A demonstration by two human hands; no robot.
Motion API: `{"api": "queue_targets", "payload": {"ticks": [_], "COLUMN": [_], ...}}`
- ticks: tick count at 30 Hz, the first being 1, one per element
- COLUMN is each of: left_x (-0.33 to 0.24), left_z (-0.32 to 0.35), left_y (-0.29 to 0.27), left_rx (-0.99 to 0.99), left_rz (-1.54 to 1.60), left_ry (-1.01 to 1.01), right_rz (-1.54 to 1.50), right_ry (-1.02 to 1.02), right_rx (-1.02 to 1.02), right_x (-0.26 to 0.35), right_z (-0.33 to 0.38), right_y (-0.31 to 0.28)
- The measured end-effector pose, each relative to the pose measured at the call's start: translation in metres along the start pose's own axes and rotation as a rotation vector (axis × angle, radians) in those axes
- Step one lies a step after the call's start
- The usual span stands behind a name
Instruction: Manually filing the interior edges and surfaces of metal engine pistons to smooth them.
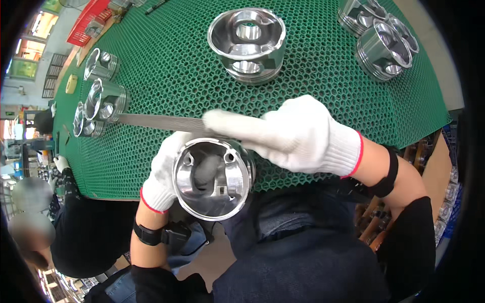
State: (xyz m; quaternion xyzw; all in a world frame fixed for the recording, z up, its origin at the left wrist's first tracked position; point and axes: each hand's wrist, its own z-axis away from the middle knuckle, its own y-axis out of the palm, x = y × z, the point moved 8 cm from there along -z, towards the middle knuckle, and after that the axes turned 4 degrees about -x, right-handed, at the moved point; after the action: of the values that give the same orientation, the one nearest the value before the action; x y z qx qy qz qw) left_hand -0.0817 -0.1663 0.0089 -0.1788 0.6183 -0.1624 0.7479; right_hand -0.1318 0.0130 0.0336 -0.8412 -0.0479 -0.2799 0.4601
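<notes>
Left hand (164,177), fingers closed around the shiny hollow metal piston (212,179), holds it off the green honeycomb worktop (313,76) at 6 o'clock. Right hand (298,134), fingers clamped on a long flat metal file (156,121), deburrs the rim at 12 o'clock; judged next: rotate piston.

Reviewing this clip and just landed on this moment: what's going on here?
A person in white knit gloves holds a shiny metal piston in the left hand, open side up, just off the near edge of the green honeycomb mat. The right hand holds a long flat metal file against the piston's rim. More pistons sit on the mat: one in the middle, others to the left and right.
</notes>
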Motion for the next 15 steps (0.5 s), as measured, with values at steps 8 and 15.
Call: {"api": "queue_targets", "payload": {"ticks": [8,15], "left_x": [0.048,0.116], "left_z": [0.031,0.118], "left_y": [-0.070,-0.253], "left_rx": [-0.345,-1.499], "left_rz": [0.067,0.139], "left_ry": [0.098,-0.034], "right_rz": [-0.292,-0.354], "right_ry": [0.675,0.640], "right_rx": [-0.186,-0.419], "right_x": [-0.064,-0.064], "right_z": [0.124,0.160], "right_y": [-0.053,-0.055]}}
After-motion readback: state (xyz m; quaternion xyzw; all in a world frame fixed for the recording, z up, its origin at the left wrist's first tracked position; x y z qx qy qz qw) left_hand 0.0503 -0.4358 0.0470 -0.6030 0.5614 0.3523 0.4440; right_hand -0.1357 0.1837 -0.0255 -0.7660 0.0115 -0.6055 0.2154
